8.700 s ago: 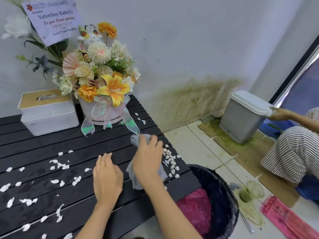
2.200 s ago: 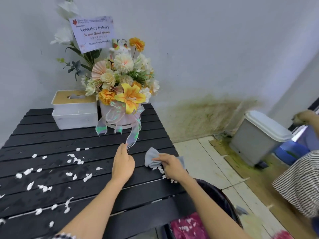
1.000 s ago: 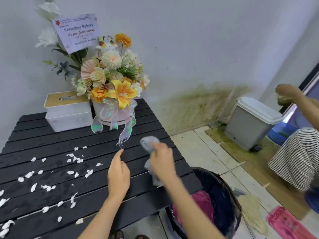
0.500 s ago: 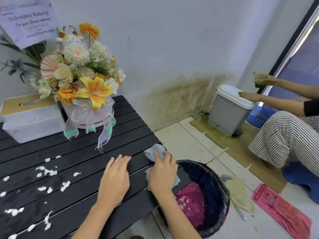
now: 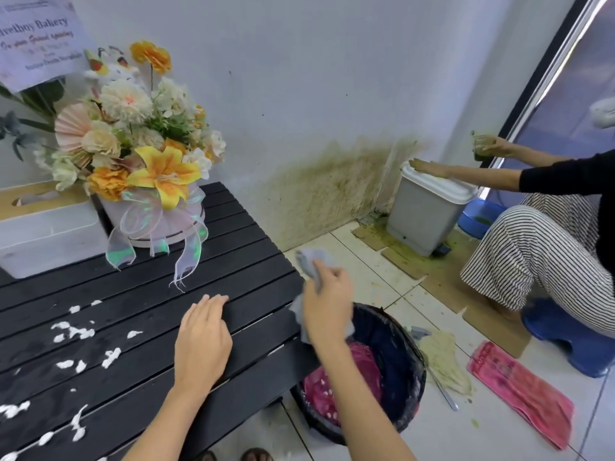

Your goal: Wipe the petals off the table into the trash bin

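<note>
My right hand [image 5: 327, 306] grips a grey cloth [image 5: 311, 261] just past the right edge of the black slatted table [image 5: 233, 261], above the black-lined trash bin [image 5: 399, 357]. A few white petals lie on the pink bag inside the bin. My left hand [image 5: 203, 337] rests flat on the table near its right end, fingers together. Several white petals [image 5: 78, 332] lie scattered on the left part of the table, apart from both hands.
A flower arrangement [image 5: 139, 154] in a round box and a white tissue box [image 5: 46, 234] stand at the table's back. On the floor to the right, a person in striped trousers [image 5: 539, 254] touches a grey lidded bin [image 5: 429, 211]; a pink rag [image 5: 522, 394] and a mop [image 5: 442, 361] lie nearby.
My right hand with the cloth has moved right, off the table edge and over the bin. My left hand stays on the table. Petals that lay at the right edge are gone from it.
</note>
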